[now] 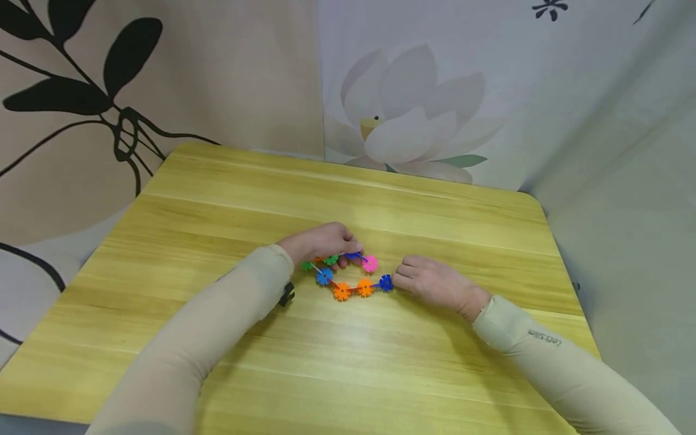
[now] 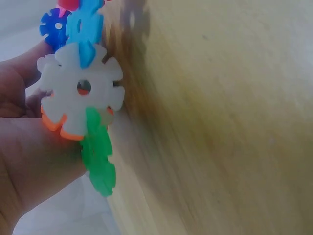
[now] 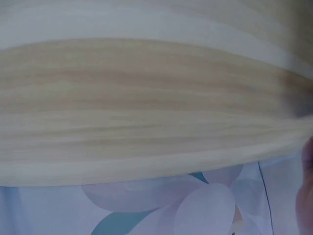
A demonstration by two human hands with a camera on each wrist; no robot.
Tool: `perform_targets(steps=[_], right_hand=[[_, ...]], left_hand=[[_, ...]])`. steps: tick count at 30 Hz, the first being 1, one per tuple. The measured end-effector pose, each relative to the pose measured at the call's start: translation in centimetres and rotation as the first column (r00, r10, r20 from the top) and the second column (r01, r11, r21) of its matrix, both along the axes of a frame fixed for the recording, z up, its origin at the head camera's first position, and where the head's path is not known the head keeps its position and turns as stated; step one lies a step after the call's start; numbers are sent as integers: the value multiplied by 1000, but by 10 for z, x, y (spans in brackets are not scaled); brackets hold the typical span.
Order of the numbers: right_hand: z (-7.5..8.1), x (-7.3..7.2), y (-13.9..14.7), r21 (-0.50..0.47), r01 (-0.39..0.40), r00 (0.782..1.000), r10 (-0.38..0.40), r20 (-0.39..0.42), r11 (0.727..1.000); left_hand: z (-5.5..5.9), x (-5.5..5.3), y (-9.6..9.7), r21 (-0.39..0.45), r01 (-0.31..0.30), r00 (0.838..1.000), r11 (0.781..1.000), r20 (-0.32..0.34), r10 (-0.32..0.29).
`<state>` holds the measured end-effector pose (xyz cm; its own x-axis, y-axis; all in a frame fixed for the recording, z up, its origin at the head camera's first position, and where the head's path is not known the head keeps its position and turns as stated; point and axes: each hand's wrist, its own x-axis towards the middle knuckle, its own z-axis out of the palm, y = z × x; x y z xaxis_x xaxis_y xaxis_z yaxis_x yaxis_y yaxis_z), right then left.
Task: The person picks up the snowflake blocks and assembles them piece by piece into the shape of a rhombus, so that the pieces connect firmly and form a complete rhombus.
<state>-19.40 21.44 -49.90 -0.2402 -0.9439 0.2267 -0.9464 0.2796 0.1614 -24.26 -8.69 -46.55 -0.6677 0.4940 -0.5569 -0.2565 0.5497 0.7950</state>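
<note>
A chain of notched plastic snowflake discs curves between the hands in the head view. My left hand (image 1: 321, 240) pinches its far side around a blue disc (image 1: 353, 255), with a pink disc (image 1: 370, 264) at that end. My right hand (image 1: 432, 283), fingers curled, grips the other end at a dark blue disc (image 1: 386, 283). Between them run two orange discs (image 1: 342, 292) and a lighter blue disc (image 1: 324, 277). In the left wrist view, a white disc (image 2: 66, 81) joins a green disc (image 2: 100, 161) beside the hand. Only a sliver of the right hand shows in its wrist view.
The wooden table (image 1: 326, 374) lies under both hands. Behind its far edge hangs a cloth with a printed lotus (image 1: 413, 115), and dark printed leaves (image 1: 130, 57) are at the left. A small black object (image 1: 287, 294) shows by the left wrist.
</note>
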Motion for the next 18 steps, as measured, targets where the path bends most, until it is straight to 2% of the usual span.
perform_targets(steps=[3,6,8,10,12,14,16,18], right_hand=[[2,1,1,3,-4,1000,3,16,1000],[3,2,4,-41,5,1000,-4,5,999],[7,2,6,-117,60,998,-61,-5,991],[11,2,6,-200,152,988,-154,2,968],[14,3,3,-258,261,965,-260,39,930],[17,5,-2,-279,361,933,-346,104,890],[19,7,-9,-274,451,890,-403,215,850],[21,7,-17,-262,535,828,-437,350,804]], left_hand=[[1,-1,1,-1,9,1000,1000,3,-9],[0,-2,2,3,13,1000,1000,8,-13],[-1,-3,2,15,13,1000,1000,11,-13],[-2,-3,2,15,11,1000,1000,5,-11],[-3,-3,1,11,9,1000,1000,-2,-9],[-3,-4,1,6,7,1000,1000,-8,-7],[-4,-4,2,5,3,1000,1000,-6,-3],[-4,-4,3,-7,5,1000,1000,-17,-5]])
